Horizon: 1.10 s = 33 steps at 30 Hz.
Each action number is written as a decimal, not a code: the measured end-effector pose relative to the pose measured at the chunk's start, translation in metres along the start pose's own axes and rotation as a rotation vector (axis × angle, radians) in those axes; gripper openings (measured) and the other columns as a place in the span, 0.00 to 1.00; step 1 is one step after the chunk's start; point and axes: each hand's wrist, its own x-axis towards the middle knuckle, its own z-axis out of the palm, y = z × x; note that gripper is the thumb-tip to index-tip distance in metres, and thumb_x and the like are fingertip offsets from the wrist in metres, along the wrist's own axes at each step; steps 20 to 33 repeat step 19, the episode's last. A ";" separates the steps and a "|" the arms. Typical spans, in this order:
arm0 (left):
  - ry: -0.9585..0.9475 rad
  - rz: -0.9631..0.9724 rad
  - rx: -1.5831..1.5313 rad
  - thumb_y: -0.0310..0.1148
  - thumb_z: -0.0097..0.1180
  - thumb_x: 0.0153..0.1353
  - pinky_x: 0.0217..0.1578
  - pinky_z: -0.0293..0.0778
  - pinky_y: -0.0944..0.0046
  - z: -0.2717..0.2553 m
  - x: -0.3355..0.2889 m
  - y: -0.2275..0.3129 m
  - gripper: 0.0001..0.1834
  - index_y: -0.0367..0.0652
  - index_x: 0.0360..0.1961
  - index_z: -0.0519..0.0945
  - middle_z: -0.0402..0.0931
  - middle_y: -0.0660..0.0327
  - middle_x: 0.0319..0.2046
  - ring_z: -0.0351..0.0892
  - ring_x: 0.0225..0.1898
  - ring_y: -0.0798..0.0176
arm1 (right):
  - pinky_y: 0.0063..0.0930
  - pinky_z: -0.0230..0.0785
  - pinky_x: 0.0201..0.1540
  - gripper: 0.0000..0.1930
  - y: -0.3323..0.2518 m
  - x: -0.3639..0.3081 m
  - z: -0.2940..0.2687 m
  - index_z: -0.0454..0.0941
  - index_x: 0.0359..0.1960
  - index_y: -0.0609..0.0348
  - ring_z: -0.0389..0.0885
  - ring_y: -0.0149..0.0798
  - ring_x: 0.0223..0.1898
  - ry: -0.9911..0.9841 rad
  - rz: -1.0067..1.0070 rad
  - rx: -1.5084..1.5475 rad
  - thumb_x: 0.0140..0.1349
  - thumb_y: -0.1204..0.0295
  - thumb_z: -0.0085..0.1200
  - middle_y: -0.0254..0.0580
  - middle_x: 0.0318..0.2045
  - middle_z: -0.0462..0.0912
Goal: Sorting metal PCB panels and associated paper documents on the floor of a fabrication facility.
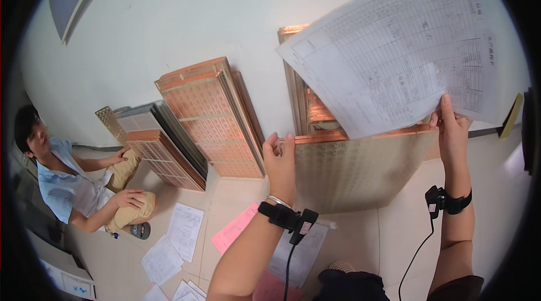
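My left hand (280, 166) grips the upper left corner of a stack of thin printed-circuit-like panels (360, 174), thumb in front and fingers behind. The front panel is dull greenish-grey with rows of small patterns, and copper-coloured edges show along the top. In my right hand (453, 134) a large white printed form (377, 58), seemingly in a clear sleeve, is pinched under the thumb at its lower edge. That hand is also at the panels' upper right corner; its fingers are partly hidden. Behind the form, more copper-coloured panels (316, 110) lean by the wall.
Copper-coloured panels (205, 123) and a shorter group of panels (163, 154) lean against the white wall (225, 13) to the left. A seated person (84, 182) is at far left. White papers (185, 232) and a pink sheet (234, 226) lie on the tiled floor.
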 end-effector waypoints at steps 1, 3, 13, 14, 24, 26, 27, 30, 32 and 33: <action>0.009 0.005 0.003 0.42 0.53 0.59 0.45 0.64 0.70 0.004 0.002 -0.003 0.28 0.32 0.54 0.64 0.69 0.58 0.44 0.67 0.45 0.68 | 0.16 0.61 0.23 0.15 0.001 0.005 0.002 0.73 0.27 0.60 0.68 0.26 0.18 0.004 -0.005 0.035 0.62 0.59 0.49 0.33 0.21 0.70; 0.010 0.055 -0.065 0.42 0.50 0.61 0.38 0.63 0.74 0.010 0.005 -0.012 0.28 0.31 0.55 0.64 0.68 0.64 0.35 0.65 0.37 0.74 | 0.16 0.60 0.22 0.15 0.002 0.014 0.005 0.72 0.27 0.60 0.68 0.25 0.18 0.005 -0.009 0.076 0.62 0.59 0.49 0.33 0.21 0.70; 0.038 0.006 -0.207 0.33 0.46 0.63 0.50 0.60 0.71 0.004 -0.035 0.006 0.27 0.33 0.60 0.57 0.66 0.60 0.48 0.65 0.48 0.70 | 0.17 0.62 0.28 0.16 0.008 0.012 0.015 0.73 0.23 0.61 0.69 0.27 0.20 -0.135 0.072 -0.055 0.63 0.61 0.48 0.34 0.15 0.71; 0.019 0.024 -0.190 0.33 0.45 0.64 0.52 0.59 0.70 0.002 -0.037 0.007 0.27 0.34 0.61 0.55 0.65 0.59 0.49 0.64 0.49 0.69 | 0.17 0.62 0.29 0.16 0.012 0.011 0.010 0.73 0.23 0.62 0.70 0.27 0.20 -0.189 0.079 -0.132 0.63 0.61 0.47 0.34 0.15 0.71; 0.009 0.057 -0.108 0.35 0.46 0.63 0.56 0.55 0.67 -0.007 -0.035 -0.008 0.29 0.36 0.62 0.52 0.59 0.57 0.57 0.61 0.54 0.66 | 0.24 0.68 0.33 0.10 0.029 0.002 -0.008 0.74 0.28 0.64 0.74 0.31 0.22 -0.339 0.031 -0.289 0.61 0.69 0.50 0.37 0.21 0.75; 0.009 0.057 -0.108 0.35 0.46 0.63 0.56 0.55 0.67 -0.007 -0.035 -0.008 0.29 0.36 0.62 0.52 0.59 0.57 0.57 0.61 0.54 0.66 | 0.24 0.68 0.33 0.10 0.029 0.002 -0.008 0.74 0.28 0.64 0.74 0.31 0.22 -0.339 0.031 -0.289 0.61 0.69 0.50 0.37 0.21 0.75; 0.009 0.057 -0.108 0.35 0.46 0.63 0.56 0.55 0.67 -0.007 -0.035 -0.008 0.29 0.36 0.62 0.52 0.59 0.57 0.57 0.61 0.54 0.66 | 0.24 0.68 0.33 0.10 0.029 0.002 -0.008 0.74 0.28 0.64 0.74 0.31 0.22 -0.339 0.031 -0.289 0.61 0.69 0.50 0.37 0.21 0.75; 0.009 0.057 -0.108 0.35 0.46 0.63 0.56 0.55 0.67 -0.007 -0.035 -0.008 0.29 0.36 0.62 0.52 0.59 0.57 0.57 0.61 0.54 0.66 | 0.24 0.68 0.33 0.10 0.029 0.002 -0.008 0.74 0.28 0.64 0.74 0.31 0.22 -0.339 0.031 -0.289 0.61 0.69 0.50 0.37 0.21 0.75; 0.009 0.057 -0.108 0.35 0.46 0.63 0.56 0.55 0.67 -0.007 -0.035 -0.008 0.29 0.36 0.62 0.52 0.59 0.57 0.57 0.61 0.54 0.66 | 0.24 0.68 0.33 0.10 0.029 0.002 -0.008 0.74 0.28 0.64 0.74 0.31 0.22 -0.339 0.031 -0.289 0.61 0.69 0.50 0.37 0.21 0.75; 0.009 0.057 -0.108 0.35 0.46 0.63 0.56 0.55 0.67 -0.007 -0.035 -0.008 0.29 0.36 0.62 0.52 0.59 0.57 0.57 0.61 0.54 0.66 | 0.24 0.68 0.33 0.10 0.029 0.002 -0.008 0.74 0.28 0.64 0.74 0.31 0.22 -0.339 0.031 -0.289 0.61 0.69 0.50 0.37 0.21 0.75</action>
